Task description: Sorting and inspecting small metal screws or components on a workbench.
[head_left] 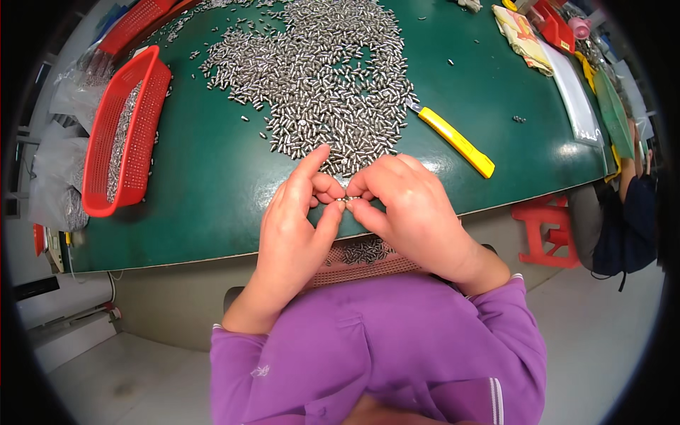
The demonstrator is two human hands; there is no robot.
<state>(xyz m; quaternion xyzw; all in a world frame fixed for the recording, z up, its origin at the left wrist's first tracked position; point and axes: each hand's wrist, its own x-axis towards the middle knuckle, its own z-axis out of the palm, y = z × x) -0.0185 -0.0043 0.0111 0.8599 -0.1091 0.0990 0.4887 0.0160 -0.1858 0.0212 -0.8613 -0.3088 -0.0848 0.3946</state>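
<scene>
Both hands meet at the near edge of the green table, fingertips almost touching. My left hand (294, 205) pinches small metal parts (345, 200) between thumb and fingers, its index finger stretched upward. My right hand (407, 195) is closed in a pinch on the same small pieces from the other side. How many pieces lie between the fingertips is too small to tell. Just beyond the fingers spreads a large heap of small silvery metal parts (319, 78), pointed and bullet-like. Below the hands, at my lap, a pinkish basket (365, 270) holds more such parts.
A yellow utility knife (457, 142) lies right of the heap. At left stands a red perforated basket (150, 106) with metal parts inside. Plastic bags (60, 159) sit beyond it. On the right are a cloth (523, 35), a red stool (544, 230) and another person (623, 227).
</scene>
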